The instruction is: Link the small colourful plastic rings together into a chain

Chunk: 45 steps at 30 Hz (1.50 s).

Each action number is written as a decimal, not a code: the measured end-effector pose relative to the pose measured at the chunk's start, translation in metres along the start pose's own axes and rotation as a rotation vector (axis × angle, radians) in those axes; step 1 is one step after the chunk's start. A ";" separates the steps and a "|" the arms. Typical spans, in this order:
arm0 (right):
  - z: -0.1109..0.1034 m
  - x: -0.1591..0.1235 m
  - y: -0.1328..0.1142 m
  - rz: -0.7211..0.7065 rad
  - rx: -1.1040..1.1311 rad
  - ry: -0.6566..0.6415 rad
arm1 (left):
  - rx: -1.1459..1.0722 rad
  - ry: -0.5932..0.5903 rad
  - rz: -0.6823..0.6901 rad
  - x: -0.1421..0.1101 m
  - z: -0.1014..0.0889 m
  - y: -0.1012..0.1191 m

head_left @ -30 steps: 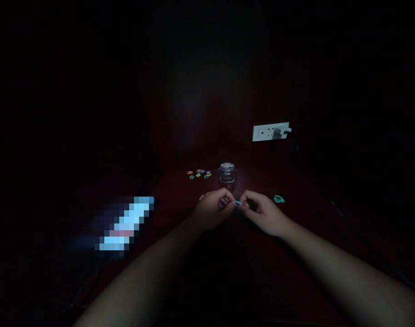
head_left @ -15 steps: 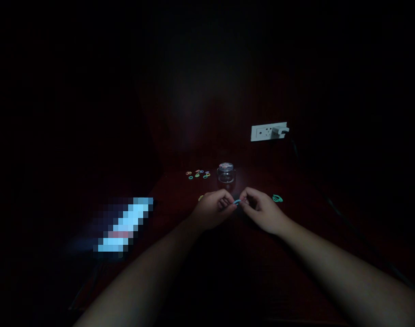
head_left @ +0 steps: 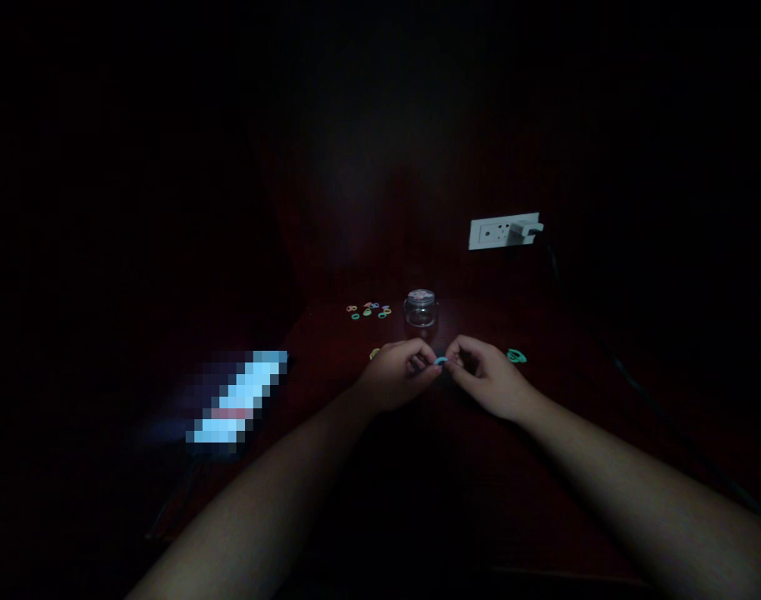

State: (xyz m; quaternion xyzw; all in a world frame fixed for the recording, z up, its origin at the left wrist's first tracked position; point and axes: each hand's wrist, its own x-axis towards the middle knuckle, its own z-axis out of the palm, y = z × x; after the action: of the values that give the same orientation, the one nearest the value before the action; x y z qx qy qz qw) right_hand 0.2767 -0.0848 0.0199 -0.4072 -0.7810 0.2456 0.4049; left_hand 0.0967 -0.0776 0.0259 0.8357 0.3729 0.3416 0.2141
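Between my two hands is a small light-blue elastic band (head_left: 441, 361), pinched from both sides above the dark red table. The fingertips of my left hand (head_left: 400, 373) close on its left end. My right hand (head_left: 488, 377) pinches the right end with thumb and finger. A yellow band (head_left: 374, 354) peeks out from behind my left hand, partly hidden. Right of my right hand lies a green band (head_left: 516, 356) in loose loops. Just beyond the hands stands a clear lidded jar (head_left: 421, 310).
Several small coloured bands (head_left: 367, 312) lie spread left of the jar. A glowing, blurred-out screen (head_left: 236, 400) rests at the left with a cable below it. On the back wall is a white socket (head_left: 503, 231) with a plug in it, and a dark cable runs down the right.
The whole view has shifted slightly, so things sit a little higher and further right. Both hands keep their pinch on the blue band, which now shows a rounder arc.
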 end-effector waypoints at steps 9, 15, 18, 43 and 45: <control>0.000 0.000 -0.002 -0.008 0.016 0.003 | -0.058 -0.001 0.029 0.001 0.002 0.000; 0.000 0.000 -0.003 -0.014 0.008 0.006 | -0.127 -0.001 0.010 0.001 0.003 0.000; 0.000 0.000 -0.002 -0.023 0.013 0.003 | -0.111 0.010 0.003 0.001 0.003 0.000; 0.001 -0.001 -0.002 -0.040 0.047 -0.047 | -0.066 -0.014 -0.050 0.000 0.000 -0.004; 0.000 0.000 -0.004 -0.044 0.042 -0.018 | -0.064 -0.018 -0.036 0.000 0.000 -0.003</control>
State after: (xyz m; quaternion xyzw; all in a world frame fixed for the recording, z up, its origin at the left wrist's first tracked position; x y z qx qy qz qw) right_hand 0.2751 -0.0871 0.0221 -0.3789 -0.7880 0.2568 0.4117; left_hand 0.0955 -0.0760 0.0243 0.8246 0.3750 0.3419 0.2501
